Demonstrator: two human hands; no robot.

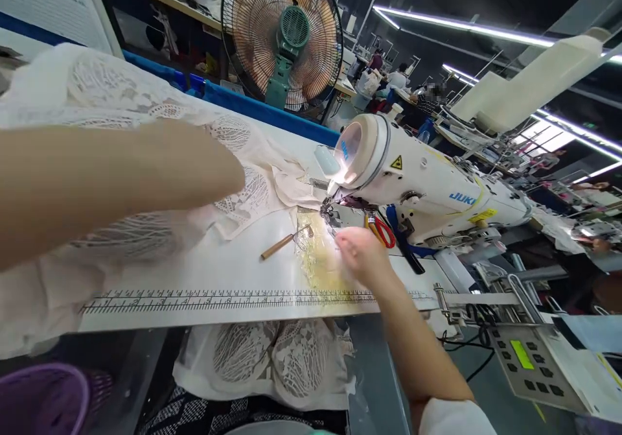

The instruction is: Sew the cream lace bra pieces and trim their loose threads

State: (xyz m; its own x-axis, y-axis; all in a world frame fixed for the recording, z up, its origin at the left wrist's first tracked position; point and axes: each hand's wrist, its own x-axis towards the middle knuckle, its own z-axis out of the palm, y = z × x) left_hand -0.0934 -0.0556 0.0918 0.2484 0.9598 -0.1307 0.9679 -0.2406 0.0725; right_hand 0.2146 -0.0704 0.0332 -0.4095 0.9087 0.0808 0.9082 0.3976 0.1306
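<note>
My left hand reaches in from the left over a pile of pale lace bra pieces. Motion smears it, and its fingers do not show clearly. My right hand is closed in a pinch just in front of the needle area of a white sewing machine. What it pinches, if anything, is too small to make out. Part of the pale fabric runs toward the machine's presser foot. A wooden-handled awl lies left of the yellowish taped patch.
Red-handled scissors lie under the machine arm. A printed ruler runs along the table's front edge. Below hangs another lace bra, beside a purple basket. A large fan stands behind; a control panel is at right.
</note>
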